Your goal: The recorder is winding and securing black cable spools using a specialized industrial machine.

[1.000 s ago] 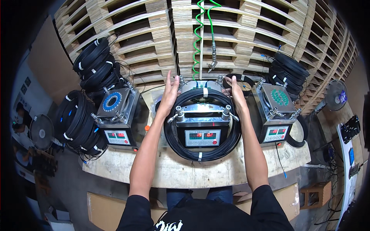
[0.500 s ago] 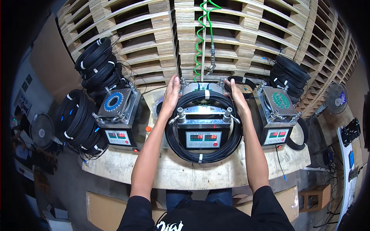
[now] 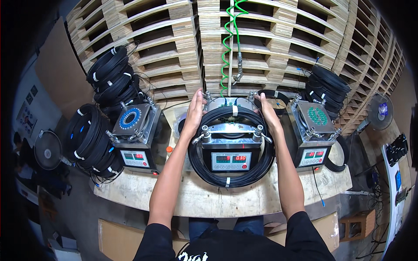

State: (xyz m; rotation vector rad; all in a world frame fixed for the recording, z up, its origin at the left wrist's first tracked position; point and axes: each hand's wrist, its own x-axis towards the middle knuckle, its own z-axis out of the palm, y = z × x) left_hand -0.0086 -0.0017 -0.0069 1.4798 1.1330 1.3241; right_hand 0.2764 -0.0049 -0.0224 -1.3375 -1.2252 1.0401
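Hands near-static vs. half a second ago: left hand (image 3: 194, 114) at coil's 10 o'clock, right hand (image 3: 268, 114) at 2, palms facing inward, fingers extended, nothing visibly gripped; contact with the coil can't be told. Scene sits slightly lower in view; digits on middle machine's readout (image 3: 230, 159) changed. Coil (image 3: 241, 179) is black, tightly wound, white ties (image 3: 235, 111) at 12 and 6, looped around front of middle machine (image 3: 230, 145).
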